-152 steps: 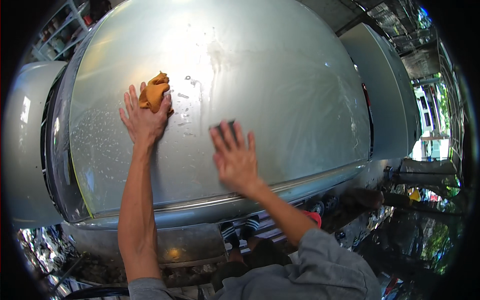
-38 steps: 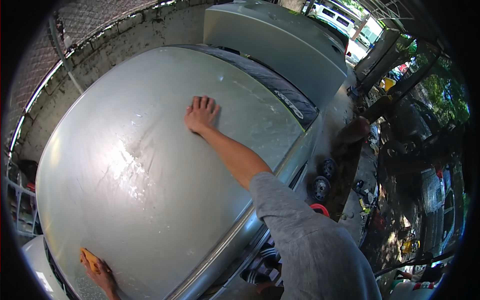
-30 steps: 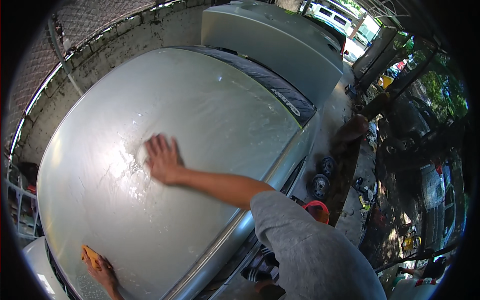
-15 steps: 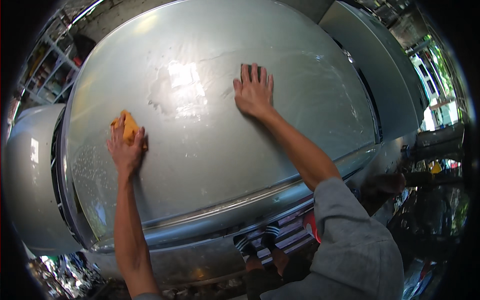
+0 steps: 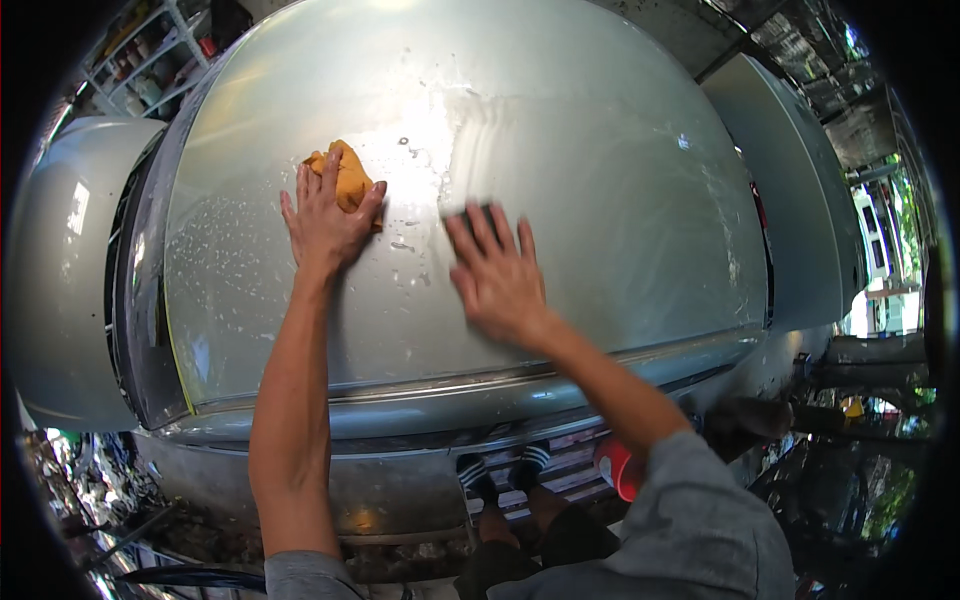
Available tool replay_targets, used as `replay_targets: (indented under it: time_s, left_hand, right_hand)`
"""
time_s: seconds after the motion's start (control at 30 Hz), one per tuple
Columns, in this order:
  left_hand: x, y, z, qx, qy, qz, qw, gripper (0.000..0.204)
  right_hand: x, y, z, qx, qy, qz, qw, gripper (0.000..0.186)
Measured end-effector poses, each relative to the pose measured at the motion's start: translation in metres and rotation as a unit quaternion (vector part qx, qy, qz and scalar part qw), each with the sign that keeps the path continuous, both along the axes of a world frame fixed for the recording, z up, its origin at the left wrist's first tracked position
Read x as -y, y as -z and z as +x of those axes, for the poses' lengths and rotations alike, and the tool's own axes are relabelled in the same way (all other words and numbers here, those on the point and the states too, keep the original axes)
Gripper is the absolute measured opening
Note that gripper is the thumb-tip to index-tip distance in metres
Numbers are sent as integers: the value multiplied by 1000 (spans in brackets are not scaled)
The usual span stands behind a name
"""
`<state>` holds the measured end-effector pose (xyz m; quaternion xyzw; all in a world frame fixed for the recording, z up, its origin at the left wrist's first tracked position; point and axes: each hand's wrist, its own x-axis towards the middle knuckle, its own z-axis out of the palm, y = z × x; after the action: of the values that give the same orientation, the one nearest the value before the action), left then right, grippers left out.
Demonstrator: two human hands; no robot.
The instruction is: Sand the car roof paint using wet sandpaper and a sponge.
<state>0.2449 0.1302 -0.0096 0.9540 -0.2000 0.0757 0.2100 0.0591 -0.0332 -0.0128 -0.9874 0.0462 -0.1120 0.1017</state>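
Note:
Beneath both hands spreads the wet, silvery-green roof (image 5: 620,210) of a vehicle. Its left part carries water drops, and bright glare lies near the middle. My left hand (image 5: 328,232) presses a crumpled orange cloth (image 5: 352,182) against the panel, the fingers lying over it. To the right and nearer to me, my right hand (image 5: 505,290) lies on the roof with its fingers slightly apart and a little blurred. Under those fingertips shows part of a small dark sheet (image 5: 489,218) that looks like sandpaper; most of it is covered.
The hood (image 5: 65,280) extends at the left, past the dark windshield edge. A box-like body panel (image 5: 785,190) rises at the right. My feet, in striped sandals (image 5: 530,462), stand on a slatted platform (image 5: 575,475) beside a red bucket (image 5: 622,468). A shelf rack (image 5: 150,62) stands at far left.
My left hand has slid the orange cloth to the right and away from me. My right hand has come nearer to me with the dark sheet. The view has shifted too.

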Motion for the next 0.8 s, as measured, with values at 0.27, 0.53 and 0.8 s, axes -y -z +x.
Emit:
replay_targets:
  time_s: [0.27,0.53,0.8]
  left_hand:
    - [-7,0,3,19,13,2,1000,84]
    - [13,11,2,19,42,-3,999,78]
    - [7,21,6,40,65,-3,997,67]
  right_hand:
    - [-11,6,-21,19,45,36,998,57]
    - [126,-4,60,19,276,25,961,59]
    - [216,3,64,18,344,64,937,58]
